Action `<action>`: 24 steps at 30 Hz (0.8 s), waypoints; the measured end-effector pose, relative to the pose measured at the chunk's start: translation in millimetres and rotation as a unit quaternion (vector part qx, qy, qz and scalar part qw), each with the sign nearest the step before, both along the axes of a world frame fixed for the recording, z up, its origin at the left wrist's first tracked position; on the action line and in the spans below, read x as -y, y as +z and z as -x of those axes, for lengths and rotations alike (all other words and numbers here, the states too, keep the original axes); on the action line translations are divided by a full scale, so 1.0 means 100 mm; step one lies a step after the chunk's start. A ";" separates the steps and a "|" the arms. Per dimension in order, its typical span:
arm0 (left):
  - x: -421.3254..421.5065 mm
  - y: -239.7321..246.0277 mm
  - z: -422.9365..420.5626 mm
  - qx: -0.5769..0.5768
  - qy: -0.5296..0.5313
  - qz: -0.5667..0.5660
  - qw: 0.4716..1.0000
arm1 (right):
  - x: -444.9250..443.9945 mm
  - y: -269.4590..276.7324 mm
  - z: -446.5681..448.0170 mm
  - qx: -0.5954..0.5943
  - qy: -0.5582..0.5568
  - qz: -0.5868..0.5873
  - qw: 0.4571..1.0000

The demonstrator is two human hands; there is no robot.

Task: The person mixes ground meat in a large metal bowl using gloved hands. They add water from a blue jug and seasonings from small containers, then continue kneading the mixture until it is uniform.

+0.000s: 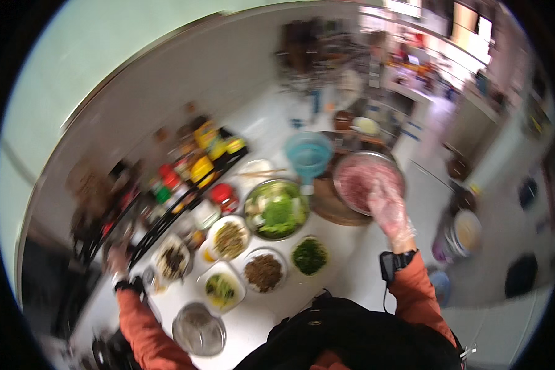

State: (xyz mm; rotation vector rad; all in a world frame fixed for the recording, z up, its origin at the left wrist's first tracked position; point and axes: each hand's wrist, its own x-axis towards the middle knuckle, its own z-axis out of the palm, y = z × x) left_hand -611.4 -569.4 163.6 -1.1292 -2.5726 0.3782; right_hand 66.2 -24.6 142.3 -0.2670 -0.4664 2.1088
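My right hand [389,206], in a clear plastic glove, rests with its fingers on pinkish minced meat [355,181] in a metal bowl [368,153]. Its fingertips are partly lost in the meat. Under the bowl is a round wooden board [327,203]. At the far left, my left hand [116,260] reaches to the lower end of a black condiment rack [159,227], among blurred containers. What it touches there is too blurred to make out. Close by stands a dish of pale and dark chopped food [172,259].
A metal bowl of cut greens [277,210], a bowl of brown crumbly food [262,273], chopped herbs [310,255] and a metal basin [199,329] stand on the white counter. A blue plastic dipper [308,155] and red-lidded jar [224,196] are farther back. Right of the counter is a bucket [465,233].
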 end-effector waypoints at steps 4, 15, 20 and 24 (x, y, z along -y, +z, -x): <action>-0.06 0.01 0.12 0.496 0.206 -0.485 0.690 | 0.28 0.07 -0.54 -0.001 -0.024 -0.014 1.000; -0.07 0.32 -0.71 0.610 -0.021 -0.653 0.449 | 0.93 -0.03 -1.02 -0.012 -0.096 -0.005 0.995; 0.07 0.59 -1.40 0.585 -0.015 -0.645 0.491 | 0.93 0.02 -0.92 -0.001 -0.095 -0.003 0.995; 0.14 0.58 -1.98 0.586 0.019 -0.634 0.505 | 0.88 0.03 -0.81 0.013 -0.057 -0.030 0.998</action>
